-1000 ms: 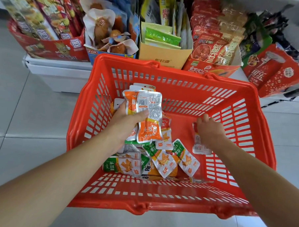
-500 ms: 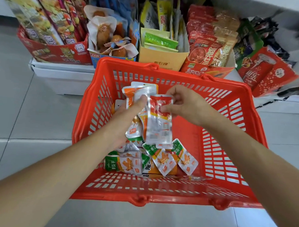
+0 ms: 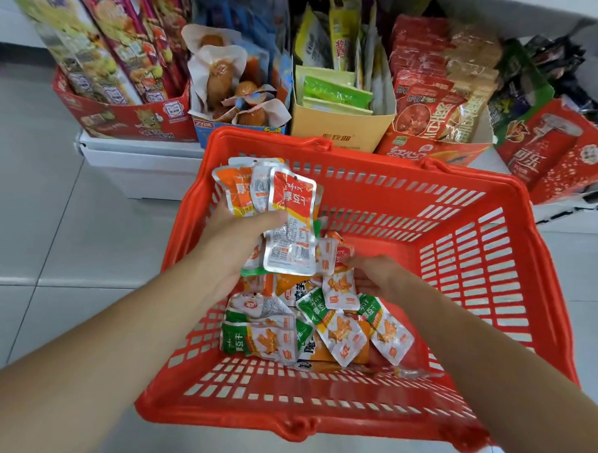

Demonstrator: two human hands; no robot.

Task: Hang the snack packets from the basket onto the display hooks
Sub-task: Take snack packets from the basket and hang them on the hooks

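A red plastic basket stands on the floor and holds several small snack packets in orange, green and silver. My left hand grips a fan of several packets above the basket's left side; the front one is red and silver. My right hand is low in the basket and pinches a small orange packet at the top of the loose pile. No display hooks are in view.
Behind the basket, a low white shelf carries cardboard display boxes of snacks: a red one, a blue one, a yellow one and red bags to the right. Grey floor tiles lie on both sides.
My right hand handed the red and silver packet to the left-hand bunch, then dropped back down into the basket onto the pile. The left hand has risen slightly.
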